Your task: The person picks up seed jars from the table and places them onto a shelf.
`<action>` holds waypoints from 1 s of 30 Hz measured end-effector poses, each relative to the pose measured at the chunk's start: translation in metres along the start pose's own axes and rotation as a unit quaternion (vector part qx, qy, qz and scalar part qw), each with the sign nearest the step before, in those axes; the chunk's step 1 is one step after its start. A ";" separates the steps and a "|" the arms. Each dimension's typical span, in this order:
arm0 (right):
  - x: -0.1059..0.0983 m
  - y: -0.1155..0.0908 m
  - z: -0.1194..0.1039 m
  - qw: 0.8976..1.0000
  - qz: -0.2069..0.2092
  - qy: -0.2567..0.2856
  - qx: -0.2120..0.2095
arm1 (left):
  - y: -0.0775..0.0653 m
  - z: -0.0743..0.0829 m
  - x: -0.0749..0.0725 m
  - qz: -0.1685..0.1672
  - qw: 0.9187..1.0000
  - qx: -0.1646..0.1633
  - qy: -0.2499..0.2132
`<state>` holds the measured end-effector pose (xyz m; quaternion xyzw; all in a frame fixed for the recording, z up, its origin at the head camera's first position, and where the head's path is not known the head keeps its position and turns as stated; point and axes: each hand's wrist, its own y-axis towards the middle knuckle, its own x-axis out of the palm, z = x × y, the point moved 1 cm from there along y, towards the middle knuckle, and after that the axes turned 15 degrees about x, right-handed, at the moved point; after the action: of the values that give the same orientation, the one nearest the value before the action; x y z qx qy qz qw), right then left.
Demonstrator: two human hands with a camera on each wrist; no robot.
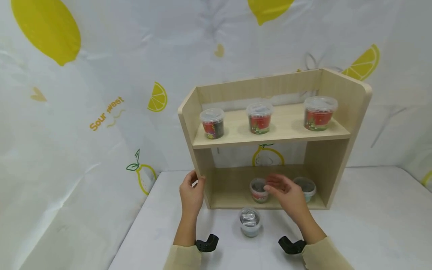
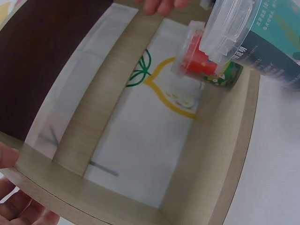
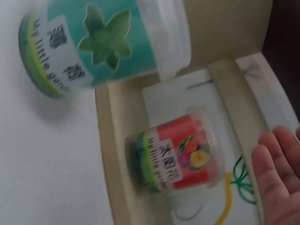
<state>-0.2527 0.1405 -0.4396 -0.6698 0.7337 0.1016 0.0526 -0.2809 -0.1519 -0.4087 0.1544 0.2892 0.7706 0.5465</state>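
My left hand grips the front edge of the left side panel of a two-tier wooden shelf; its thumb is on the inner face and its fingers outside. Over the lower tier, my right hand is held with fingers loosely extended and nothing in them. Just left of it stands a small red lidded planting cup, labelled "My little garden" in the right wrist view. A teal cup with a leaf picture stands on the table in front of the shelf. Another lidded cup, partly hidden by my right hand, sits at the lower tier's right.
On the upper tier stand three red lidded cups: one at left, one mid-shelf and one at right. A lemon-printed white sheet hangs behind the white table.
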 end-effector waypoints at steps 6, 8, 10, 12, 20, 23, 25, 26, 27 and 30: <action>0.017 -0.013 -0.013 0.989 -0.137 -0.041 -0.033 | -0.002 0.027 -0.003 -0.007 1.000 -0.002 0.014; 0.021 -0.015 -0.012 0.980 -0.184 -0.057 -0.040 | -0.004 0.034 -0.004 -0.008 1.000 -0.001 0.015; 0.025 -0.017 -0.009 0.971 -0.222 -0.078 -0.043 | -0.004 0.035 -0.004 -0.008 1.000 -0.001 0.015; 0.028 -0.017 -0.006 0.962 -0.255 -0.090 -0.031 | -0.004 0.034 -0.004 -0.011 1.000 -0.003 0.014; 0.035 -0.016 0.006 0.944 -0.303 -0.127 -0.009 | -0.002 0.035 -0.003 -0.013 1.000 0.004 0.004; 0.036 -0.015 0.009 0.940 -0.304 -0.157 -0.012 | -0.002 0.036 -0.003 -0.013 1.000 0.003 0.005; 0.036 -0.014 0.011 0.936 -0.303 -0.178 -0.009 | -0.002 0.037 -0.004 -0.014 1.000 0.003 0.006; 0.035 -0.014 0.012 0.935 -0.302 -0.189 -0.008 | -0.002 0.037 -0.004 -0.015 1.000 0.003 0.007; 0.035 -0.014 0.014 0.933 -0.303 -0.194 -0.006 | -0.002 0.037 -0.004 -0.016 1.000 0.003 0.008; 0.034 -0.013 0.018 0.931 -0.309 -0.194 0.002 | -0.002 0.037 -0.004 -0.017 1.000 0.003 0.008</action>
<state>-0.2442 0.1101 -0.4658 -0.8305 0.4660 0.2067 0.2245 -0.2574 -0.1450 -0.3803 0.1451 0.2984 0.7613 0.5570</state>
